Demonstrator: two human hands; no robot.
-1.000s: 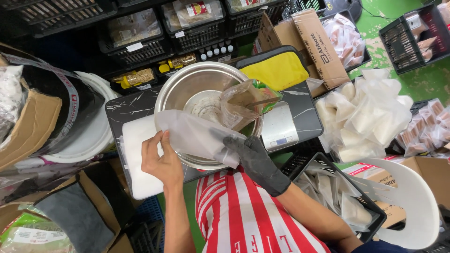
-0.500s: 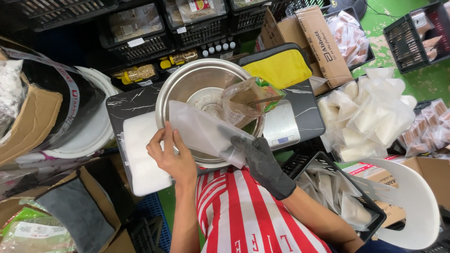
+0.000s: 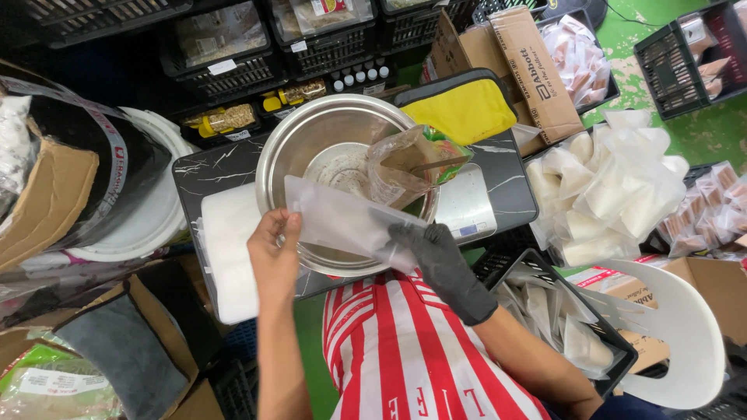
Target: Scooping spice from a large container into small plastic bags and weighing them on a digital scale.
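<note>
Both hands hold one clear plastic pouch in the middle of the frame, stretched flat over the near rim of a large steel bowl. The bare left hand pinches the pouch's left end, thumb on top and fingers curled beneath. The right hand, in a black glove, is closed on the lower right corner. The pouch's long axis runs from upper left to lower right, so it lies directly between the two grips, with the left hand slightly nearer the bowl's centre. Whether its mouth is open cannot be told from here; the film is too pale against the steel.

The bowl sits on a dark marbled board. Inside the bowl, toward its right wall, a crumpled clear bag with brownish contents leans, just beyond the pouch's far edge. A small digital scale lies to the right of the bowl, close above the gloved hand. A white slab lies on the board's left edge, just beside the left wrist.

Open room is scant: the bowl rim is under the pouch, and a black tray of filled pouches sits at lower right beside the forearm. A heap of white packets fills the right, and a yellow case lies above the scale.
</note>
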